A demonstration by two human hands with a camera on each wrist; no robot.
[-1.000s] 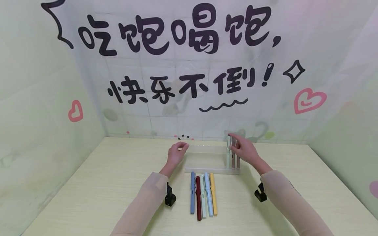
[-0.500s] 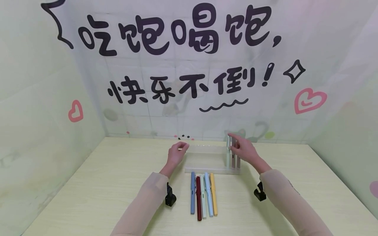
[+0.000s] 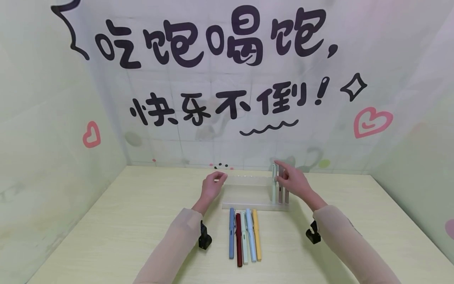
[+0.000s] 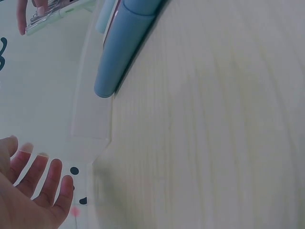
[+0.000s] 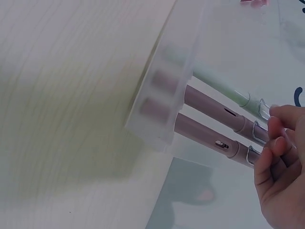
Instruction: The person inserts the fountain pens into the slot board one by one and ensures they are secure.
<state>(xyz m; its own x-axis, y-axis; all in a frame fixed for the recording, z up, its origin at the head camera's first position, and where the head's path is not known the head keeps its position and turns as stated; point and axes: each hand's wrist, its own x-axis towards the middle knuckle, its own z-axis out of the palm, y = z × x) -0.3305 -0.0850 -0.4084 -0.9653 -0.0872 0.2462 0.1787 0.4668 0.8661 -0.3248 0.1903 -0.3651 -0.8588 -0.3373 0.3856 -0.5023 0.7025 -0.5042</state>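
A clear pen rack stands at the back of the table, with a pale green pen and two mauve pens upright at its right end. My left hand holds the rack's upper left corner between thumb and fingers. At the other end my right hand pinches the top of the pale green pen, index finger over its tip and thumb at its side. The pen's upper end is partly hidden by the fingers in the right wrist view.
In front of the rack lie a blue pen, a dark red pen, a mint pen, a light blue pen and a yellow pen, side by side. A printed cloth hangs behind the table.
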